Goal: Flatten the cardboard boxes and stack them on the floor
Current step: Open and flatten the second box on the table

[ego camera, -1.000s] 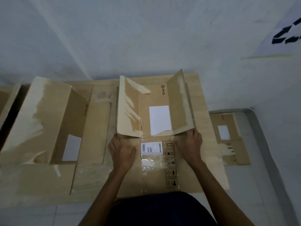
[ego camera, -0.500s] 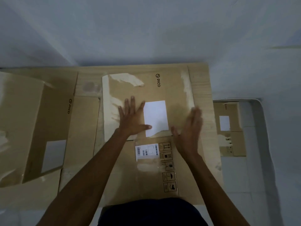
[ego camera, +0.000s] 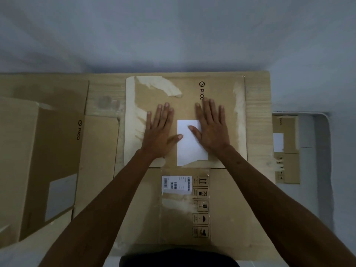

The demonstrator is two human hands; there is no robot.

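Note:
A flattened brown cardboard box with PICO print and a white label lies on the floor in front of me, on top of other flat cardboard. My left hand and my right hand press palm-down, fingers spread, on its far panel, either side of the white label. Neither hand grips anything. At the left a second PICO box stands partly upright, its side flap raised.
A smaller flat cardboard piece lies on the floor tiles at the right. A pale wall rises just behind the cardboard. Flat cardboard sheets lie between the two boxes.
The two raised flaps of the middle box have been folded down flat. Both hands moved forward from the fold line onto the far panel and now press on it.

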